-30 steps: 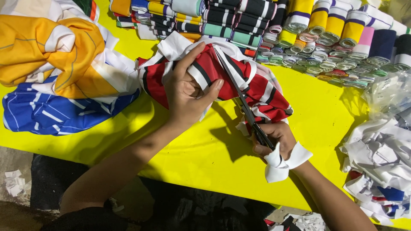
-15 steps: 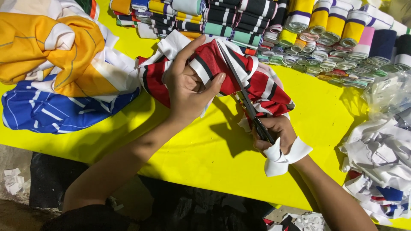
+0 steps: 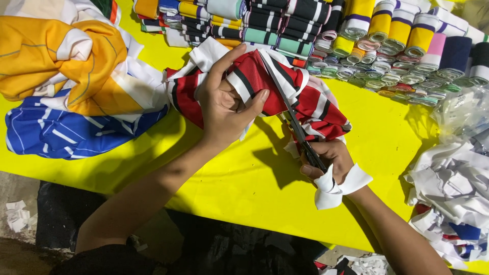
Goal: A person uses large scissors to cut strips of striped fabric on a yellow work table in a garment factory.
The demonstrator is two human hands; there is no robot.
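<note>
The red, white and black striped cloth [image 3: 285, 97] looked a smooth, faintly sheeny knit; the scissors [image 3: 293, 119] through it were dull dark metal. The yellow table cover [image 3: 244, 173] was matt and smooth. At two o'clock, ribbed knit rolls [image 3: 387, 35]; at three, crinkled glossy clear plastic [image 3: 461, 114] over white cloth scraps [image 3: 453, 188]

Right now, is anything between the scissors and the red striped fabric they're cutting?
Nothing visible. The scissors in the right hand lie directly on the red striped fabric, which the left hand holds beside the blades.
</note>
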